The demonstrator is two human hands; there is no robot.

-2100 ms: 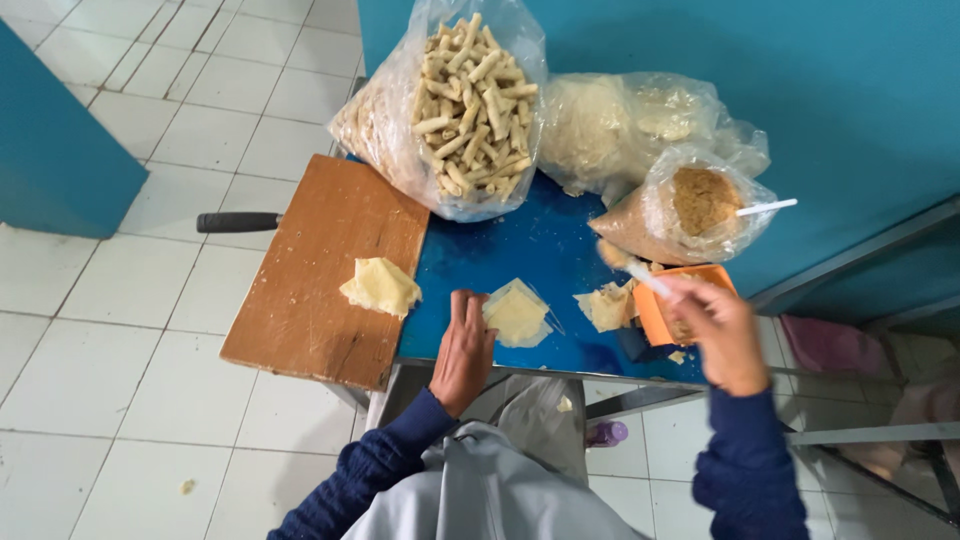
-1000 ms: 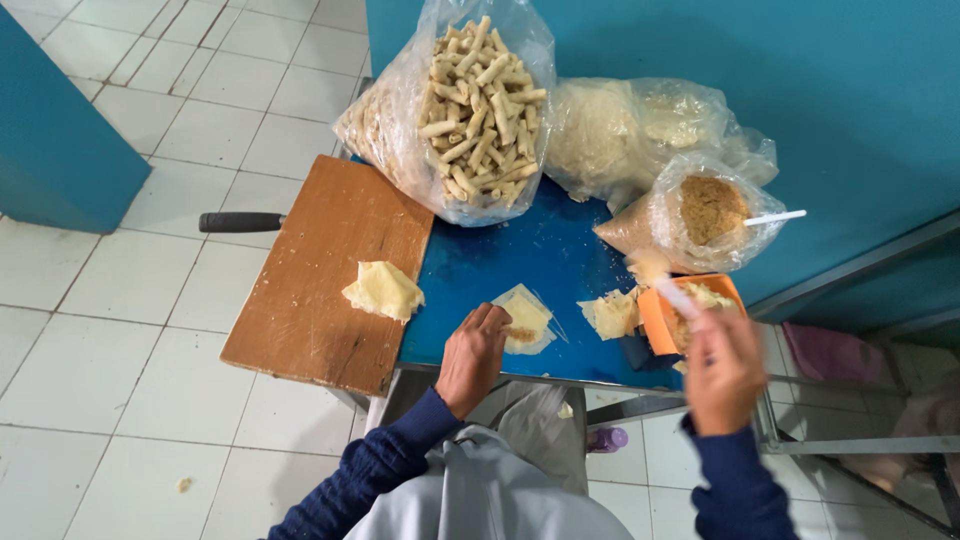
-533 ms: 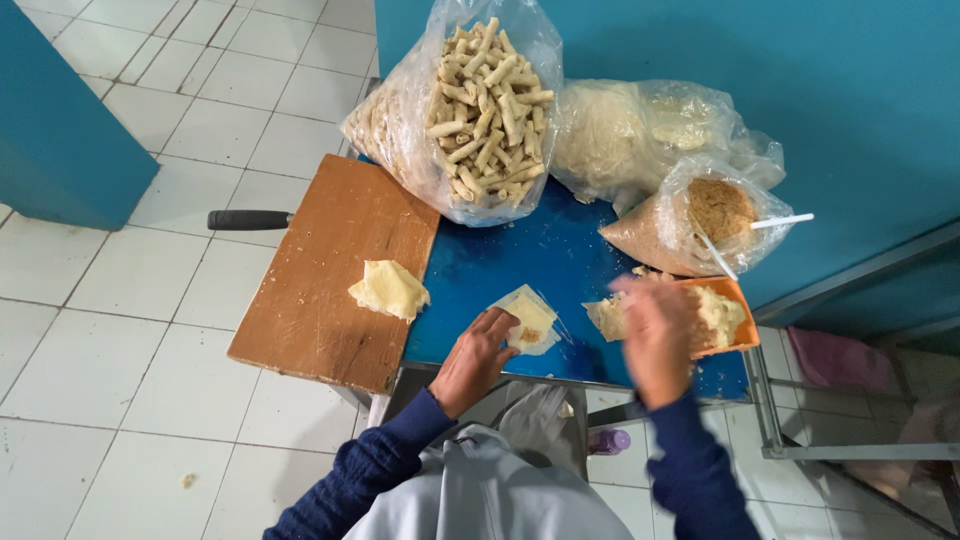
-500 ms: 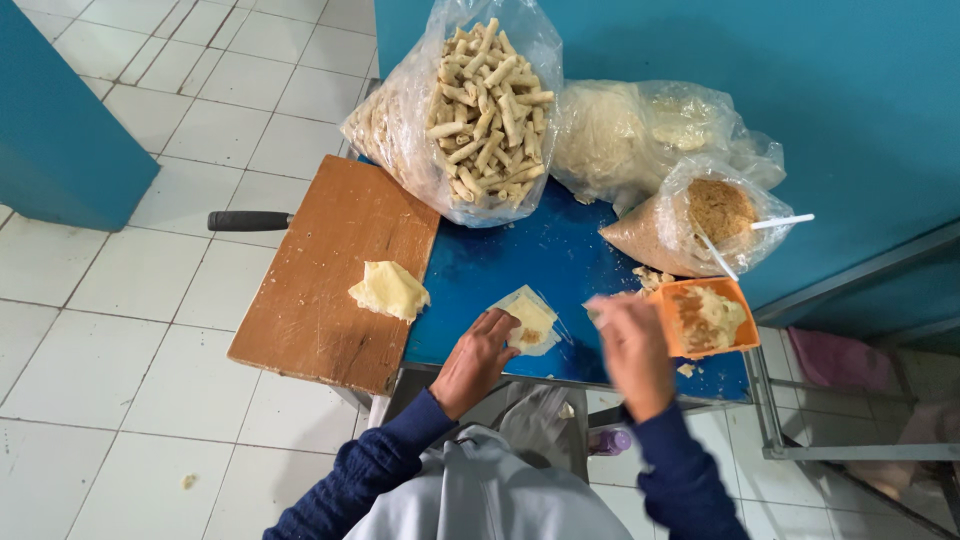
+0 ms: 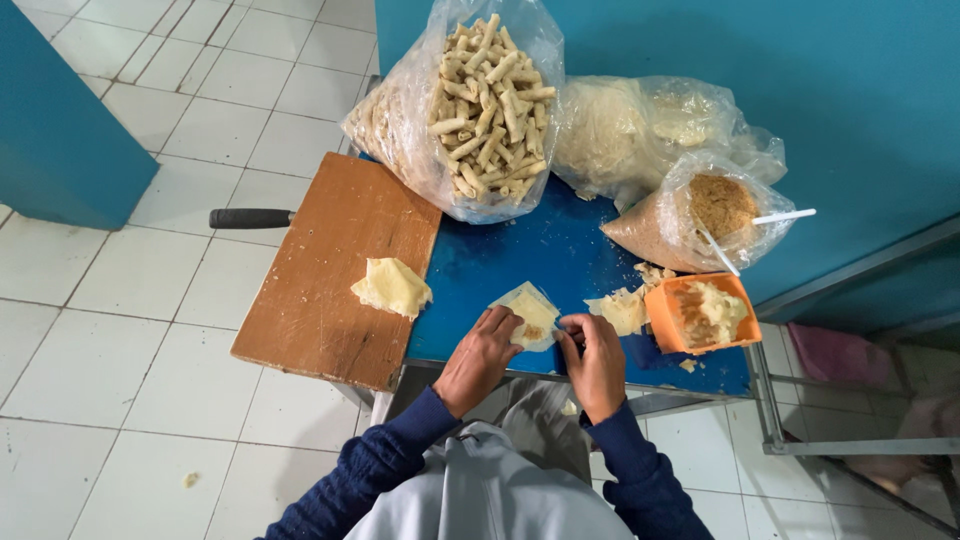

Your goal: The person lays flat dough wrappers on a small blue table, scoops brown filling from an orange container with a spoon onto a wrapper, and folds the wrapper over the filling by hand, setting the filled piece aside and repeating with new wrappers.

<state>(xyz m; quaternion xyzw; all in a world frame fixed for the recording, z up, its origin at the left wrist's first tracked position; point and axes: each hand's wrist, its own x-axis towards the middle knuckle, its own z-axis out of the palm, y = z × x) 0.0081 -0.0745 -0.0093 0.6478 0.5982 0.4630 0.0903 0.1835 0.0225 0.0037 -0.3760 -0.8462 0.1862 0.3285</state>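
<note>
White tiled floor (image 5: 120,330), teal wall (image 5: 850,110) at twelve to two o'clock. Small blue worktop (image 5: 520,260) against it, wooden board (image 5: 335,275) overhanging its nine o'clock edge, dark handle (image 5: 250,218) poking out past the board.

Both hands now together at six o'clock on the worktop. Left hand (image 5: 480,355) half curled, fingertips pressing the near corner of the pale wrapper sheet (image 5: 530,310). Right hand (image 5: 598,358) curled likewise, fingertips pinching the sheet's other near edge. Small dab of brownish filling visible on the sheet between the two hands.

Change from half a second ago: right hand gone from the orange tub (image 5: 700,315) at three o'clock, no longer lifting anything, back at the sheet. Left hand unmoved on the sheet throughout. Judged meaning: filling delivered, scooping over, folding or rolling of the wrapper about to start or just started.

Around the work: tub of pale mash just right of the hands, scraps of wrapper (image 5: 620,310) touching its left side. Folded yellowish stack of sheets (image 5: 392,287) on the board at nine o'clock, untouched. Clear bag of finished rolls (image 5: 480,100) at twelve o'clock, upright and full. Second bag of pale sheets (image 5: 640,130) at one o'clock. Third bag with brown crumb (image 5: 700,210) at two o'clock, white spoon handle (image 5: 785,216) sticking out of it.
</note>
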